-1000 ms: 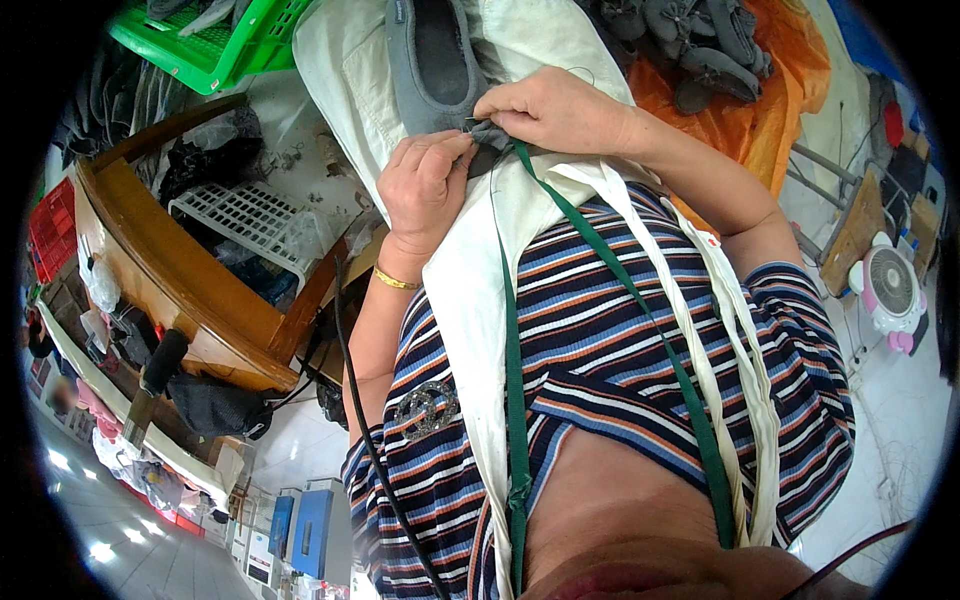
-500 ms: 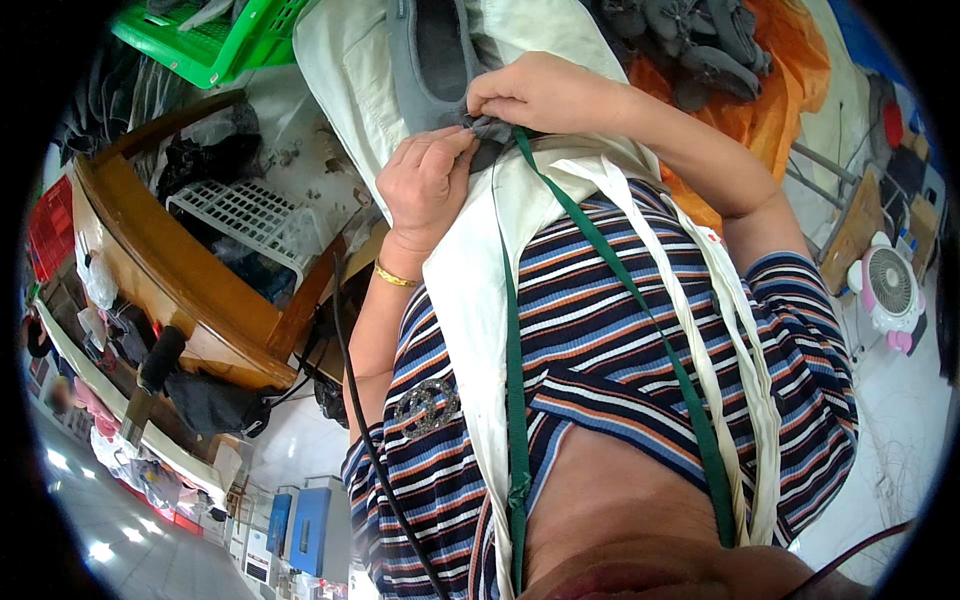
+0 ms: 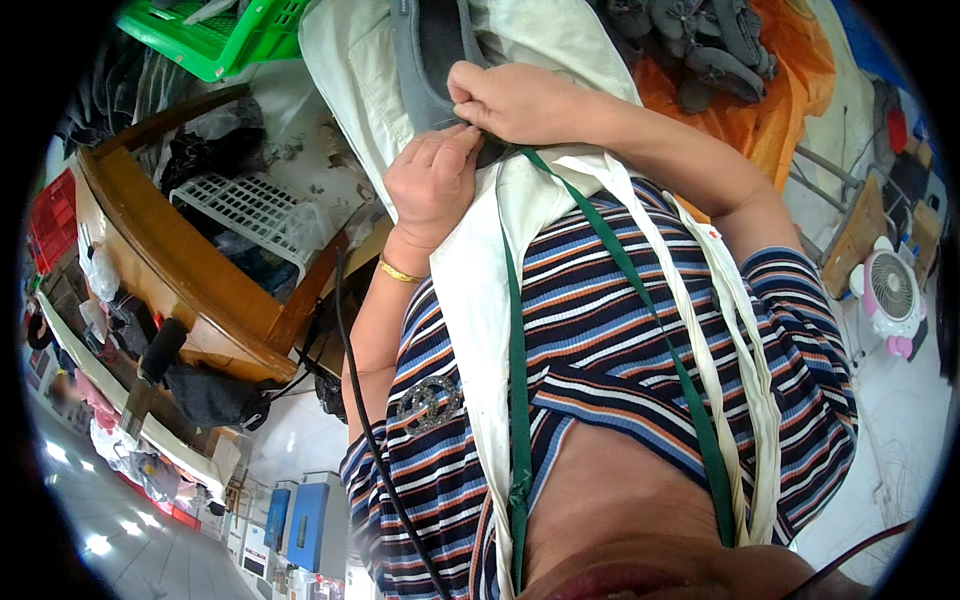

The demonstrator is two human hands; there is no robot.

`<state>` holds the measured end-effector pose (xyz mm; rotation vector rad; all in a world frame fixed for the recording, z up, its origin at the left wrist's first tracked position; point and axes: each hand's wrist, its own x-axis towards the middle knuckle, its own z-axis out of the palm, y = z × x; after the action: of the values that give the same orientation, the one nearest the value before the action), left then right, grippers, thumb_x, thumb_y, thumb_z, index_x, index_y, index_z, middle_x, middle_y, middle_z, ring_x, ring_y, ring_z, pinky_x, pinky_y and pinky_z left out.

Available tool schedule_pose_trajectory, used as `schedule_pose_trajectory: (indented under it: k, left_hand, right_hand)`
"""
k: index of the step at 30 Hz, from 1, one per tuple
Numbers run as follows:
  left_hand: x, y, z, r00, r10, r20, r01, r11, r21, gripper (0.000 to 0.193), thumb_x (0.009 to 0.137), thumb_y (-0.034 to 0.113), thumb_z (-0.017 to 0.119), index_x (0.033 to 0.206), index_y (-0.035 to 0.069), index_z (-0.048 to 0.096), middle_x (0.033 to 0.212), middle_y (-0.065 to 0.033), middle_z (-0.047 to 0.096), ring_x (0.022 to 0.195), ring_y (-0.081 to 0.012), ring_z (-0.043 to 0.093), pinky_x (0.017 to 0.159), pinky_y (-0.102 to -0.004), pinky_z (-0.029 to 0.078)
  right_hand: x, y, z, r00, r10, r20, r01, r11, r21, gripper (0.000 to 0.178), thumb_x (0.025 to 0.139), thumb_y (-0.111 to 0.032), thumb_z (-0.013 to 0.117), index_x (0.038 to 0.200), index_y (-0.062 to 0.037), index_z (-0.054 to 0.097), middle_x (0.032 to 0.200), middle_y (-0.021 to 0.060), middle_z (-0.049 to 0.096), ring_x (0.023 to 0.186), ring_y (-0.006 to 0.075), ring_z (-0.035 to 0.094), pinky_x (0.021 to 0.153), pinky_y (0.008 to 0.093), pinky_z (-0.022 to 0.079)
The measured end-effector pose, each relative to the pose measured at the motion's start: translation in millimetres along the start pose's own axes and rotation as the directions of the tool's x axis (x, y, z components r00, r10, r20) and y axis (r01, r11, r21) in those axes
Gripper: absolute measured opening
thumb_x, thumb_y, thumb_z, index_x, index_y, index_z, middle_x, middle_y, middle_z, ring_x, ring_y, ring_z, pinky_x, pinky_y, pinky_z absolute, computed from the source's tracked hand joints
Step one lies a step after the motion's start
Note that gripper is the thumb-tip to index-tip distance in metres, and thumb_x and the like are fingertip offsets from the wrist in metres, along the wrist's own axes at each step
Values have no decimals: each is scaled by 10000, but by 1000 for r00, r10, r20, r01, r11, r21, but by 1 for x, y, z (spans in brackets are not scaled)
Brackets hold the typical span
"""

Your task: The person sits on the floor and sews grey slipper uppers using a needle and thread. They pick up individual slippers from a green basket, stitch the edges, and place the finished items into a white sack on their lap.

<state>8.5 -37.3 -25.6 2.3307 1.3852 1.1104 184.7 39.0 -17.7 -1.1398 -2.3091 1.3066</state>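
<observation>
One grey slipper (image 3: 408,75), against the white apron (image 3: 460,285) before me, its near end pinched in my left hand (image 3: 430,185); my right hand (image 3: 525,103) above it, thumb and fingers pressed together, contents too small to tell; beyond, dark footwear (image 3: 725,75) on orange sheeting (image 3: 800,65), and a green crate (image 3: 212,62).

A grey slipper (image 3: 411,92) lies at the top centre of the frame, its darker-lined opening (image 3: 438,50) facing up. It runs lengthwise down the picture, the upper end cut off by the frame's edge, the lower partly hidden.
</observation>
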Motion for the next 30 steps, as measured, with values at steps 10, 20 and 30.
schedule_pose_trajectory:
  k: [10, 20, 30]
  left_hand:
    - [4, 6, -7, 993, 66, 99, -79, 988, 129, 218, 755, 28, 706, 964, 76, 666, 923, -67, 690, 782, -221, 668, 659, -311, 540]
    - [-4, 0, -10, 995, 66, 79, -74, 992, 106, 314, 720, -27, 685, 1014, 82, 661, 976, -60, 679, 846, -266, 657, 721, -358, 544]
    - [-5, 2, -11, 994, 55, 98, -71, 985, 160, 313, 687, -45, 667, 965, 99, 679, 928, -51, 674, 836, -268, 650, 726, -363, 543]
  right_hand:
    - [17, -19, -25, 989, -126, 77, 143, 941, -305, 113, 874, -241, 616, 919, -154, 672, 926, 83, 649, 858, 307, 663, 714, 444, 517]
    - [22, -4, -11, 978, -42, 202, 98, 956, -277, 156, 871, -244, 619, 916, -106, 676, 992, 98, 628, 910, 324, 659, 748, 443, 525]
    - [33, -11, -18, 945, -183, 270, 266, 913, -310, 151, 852, -196, 670, 880, -57, 620, 887, 97, 572, 765, 327, 622, 679, 422, 488]
